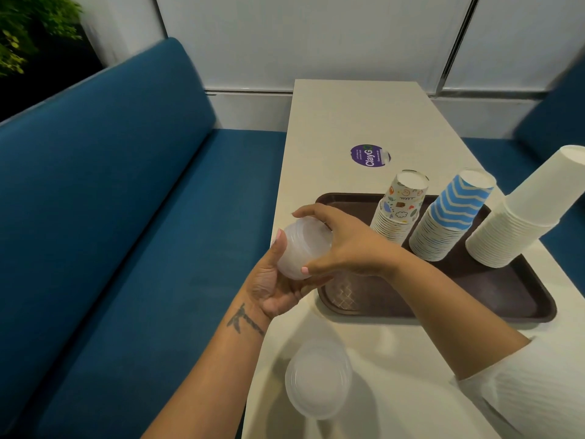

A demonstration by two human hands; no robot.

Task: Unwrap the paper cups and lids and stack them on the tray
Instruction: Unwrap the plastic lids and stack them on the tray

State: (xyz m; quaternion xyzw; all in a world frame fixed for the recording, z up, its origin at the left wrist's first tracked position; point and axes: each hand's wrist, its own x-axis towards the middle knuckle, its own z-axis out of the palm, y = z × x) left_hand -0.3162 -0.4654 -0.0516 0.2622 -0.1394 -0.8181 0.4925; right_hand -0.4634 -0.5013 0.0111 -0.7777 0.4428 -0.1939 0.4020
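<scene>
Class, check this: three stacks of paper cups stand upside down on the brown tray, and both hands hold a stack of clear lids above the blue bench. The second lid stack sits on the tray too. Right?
Not quite. The head view shows the second lid stack on the table, nearer than the brown tray, not on it. The three cup stacks and both hands holding lids are as stated.

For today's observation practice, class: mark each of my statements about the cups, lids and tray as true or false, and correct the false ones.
1. Three cup stacks stand on the tray. True.
2. The striped cup stack stands upside down. True.
3. Both hands hold a paper cup. False: the left hand and right hand hold a lid stack.
4. A second lid stack lies on the tray. False: it lies on the table.
</scene>
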